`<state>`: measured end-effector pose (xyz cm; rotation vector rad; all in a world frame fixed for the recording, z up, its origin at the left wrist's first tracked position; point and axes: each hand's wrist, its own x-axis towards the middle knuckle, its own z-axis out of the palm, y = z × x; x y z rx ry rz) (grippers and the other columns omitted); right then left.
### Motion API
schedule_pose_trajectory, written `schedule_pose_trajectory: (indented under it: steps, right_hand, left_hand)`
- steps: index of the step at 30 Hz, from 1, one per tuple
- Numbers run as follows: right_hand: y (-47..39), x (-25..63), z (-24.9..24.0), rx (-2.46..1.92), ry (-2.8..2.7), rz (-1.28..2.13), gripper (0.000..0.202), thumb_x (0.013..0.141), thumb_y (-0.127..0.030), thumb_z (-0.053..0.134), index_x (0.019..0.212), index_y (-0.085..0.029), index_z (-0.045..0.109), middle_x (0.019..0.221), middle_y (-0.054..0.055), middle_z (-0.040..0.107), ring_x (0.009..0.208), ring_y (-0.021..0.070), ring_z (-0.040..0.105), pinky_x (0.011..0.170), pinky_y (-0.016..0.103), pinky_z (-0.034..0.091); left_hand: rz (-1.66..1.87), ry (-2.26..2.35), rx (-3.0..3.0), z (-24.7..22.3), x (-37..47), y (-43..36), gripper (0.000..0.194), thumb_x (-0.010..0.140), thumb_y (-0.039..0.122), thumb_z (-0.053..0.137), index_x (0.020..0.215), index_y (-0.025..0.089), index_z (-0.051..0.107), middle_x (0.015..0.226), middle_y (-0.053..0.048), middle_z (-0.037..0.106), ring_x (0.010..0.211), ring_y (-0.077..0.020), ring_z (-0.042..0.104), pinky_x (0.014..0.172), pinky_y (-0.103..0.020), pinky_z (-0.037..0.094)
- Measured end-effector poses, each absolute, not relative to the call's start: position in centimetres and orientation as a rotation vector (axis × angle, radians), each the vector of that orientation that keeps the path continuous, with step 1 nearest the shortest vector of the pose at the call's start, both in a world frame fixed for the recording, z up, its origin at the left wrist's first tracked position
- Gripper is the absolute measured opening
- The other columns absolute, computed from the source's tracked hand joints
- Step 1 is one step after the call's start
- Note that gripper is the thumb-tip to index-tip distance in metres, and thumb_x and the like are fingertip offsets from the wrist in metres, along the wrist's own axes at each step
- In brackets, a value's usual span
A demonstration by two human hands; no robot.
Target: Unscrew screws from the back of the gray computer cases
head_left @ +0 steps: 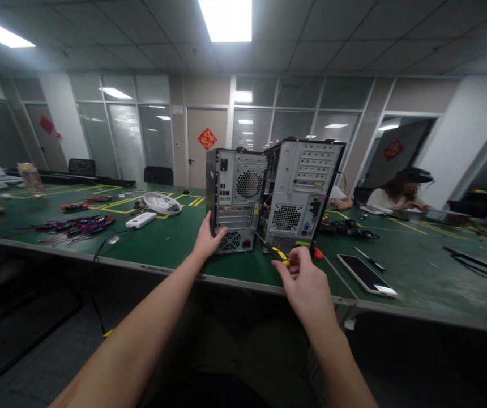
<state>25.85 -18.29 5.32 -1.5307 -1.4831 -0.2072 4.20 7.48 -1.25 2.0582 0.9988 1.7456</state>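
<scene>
On the green counter (150, 246), the left tower (237, 196) stands at twelve o'clock. Your left hand (208, 241) braces it, fingers loosely spread; your right hand (309, 277) pinches the screwdriver (276, 252). Apparent step: work at the tower's five-o'clock edge, next calling for steady tip alignment.

Left grip (208, 238) against a computer tower (235, 211), right grip (305, 277) on a black-yellow screwdriver (276, 253).
</scene>
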Motion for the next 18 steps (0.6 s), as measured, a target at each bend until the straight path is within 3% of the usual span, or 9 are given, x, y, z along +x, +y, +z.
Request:
schedule_pose_trajectory:
  steps: [4, 9, 18]
  right_hand:
    - [-18.29, 25.81, 5.47, -1.58, -1.522, -0.27, 0.025, 0.099, -0.047, 0.055, 0.107, -0.024, 0.06, 0.075, 0.001, 0.069, 0.062, 0.0203, 0.066, 0.062, 0.029, 0.043]
    - [-18.3, 25.68, 5.57, -1.632, -1.558, -0.316, 0.025, 0.102, -0.044, 0.051, 0.104, -0.024, 0.065, 0.077, 0.003, 0.074, 0.064, 0.0206, 0.069, 0.061, 0.028, 0.041]
    - [-18.48, 25.49, 5.45, -1.622, -1.49, -0.317, 0.028, 0.097, -0.049, 0.062, 0.097, -0.024, 0.073, 0.068, 0.002, 0.072, 0.062, 0.0218, 0.07, 0.059, 0.028, 0.04]
  left_hand:
    - [1.745, 1.003, 2.061, -1.18, 4.2, 7.4, 0.091, 0.09, 0.061, 0.067, 0.161, 0.016, 0.033, 0.162, -0.02, 0.045, 0.152, -0.0351, 0.042, 0.128, -0.054, 0.032]
    - [1.728, 1.013, 2.051, -1.15, 4.17, 7.33, 0.091, 0.09, 0.061, 0.066, 0.162, 0.016, 0.032, 0.163, -0.02, 0.044, 0.153, -0.0357, 0.041, 0.128, -0.055, 0.031]
    - [1.73, 1.005, 2.042, -1.0, 4.21, 7.13, 0.091, 0.09, 0.061, 0.066, 0.161, 0.016, 0.033, 0.162, -0.02, 0.045, 0.152, -0.0357, 0.041, 0.127, -0.055, 0.031]
